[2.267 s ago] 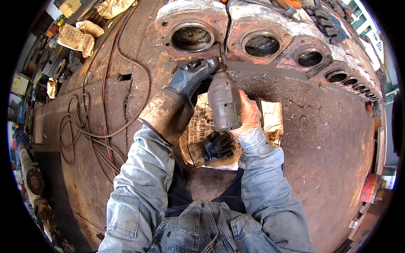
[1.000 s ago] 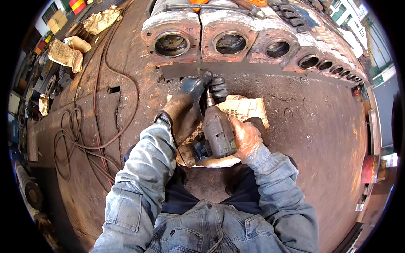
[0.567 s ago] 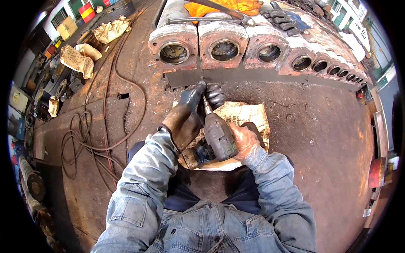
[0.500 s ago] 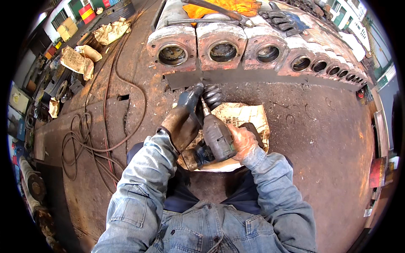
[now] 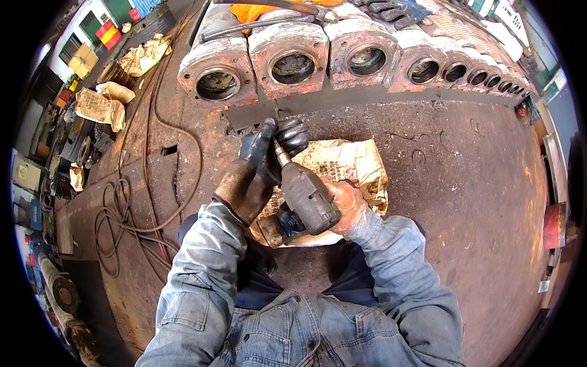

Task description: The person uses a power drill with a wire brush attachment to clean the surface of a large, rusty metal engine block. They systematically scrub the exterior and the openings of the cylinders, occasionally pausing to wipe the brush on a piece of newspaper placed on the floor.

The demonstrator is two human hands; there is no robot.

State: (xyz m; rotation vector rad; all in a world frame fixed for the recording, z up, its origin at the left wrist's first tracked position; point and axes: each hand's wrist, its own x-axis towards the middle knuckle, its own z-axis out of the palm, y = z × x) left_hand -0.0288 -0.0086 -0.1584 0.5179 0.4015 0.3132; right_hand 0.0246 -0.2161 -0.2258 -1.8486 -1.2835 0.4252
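My right hand (image 5: 348, 205), in a dirty light glove, grips the body of a grey power tool (image 5: 309, 199) that points up and away from me. My left hand (image 5: 263, 159), in a dark grimy glove, closes around the tool's narrow front end near the bit. The tip sits close to a dark flat strip (image 5: 367, 98) lying on the rusty steel plate (image 5: 465, 183). Just beyond stands a row of several rusty cylinder housings (image 5: 293, 58) with round bores. A crumpled printed paper sack (image 5: 348, 168) lies under the tool.
Black cables (image 5: 131, 208) loop over the plate on my left. Crumpled paper bags (image 5: 101, 104) and clutter line the far left edge. Dark gloves (image 5: 391, 9) and an orange cloth (image 5: 257, 11) lie on top of the housings. My denim-clad legs fill the lower view.
The view has tilted so the housings sit higher and closer. Both hands have stayed on the tool, its tip moving slightly toward the dark strip.
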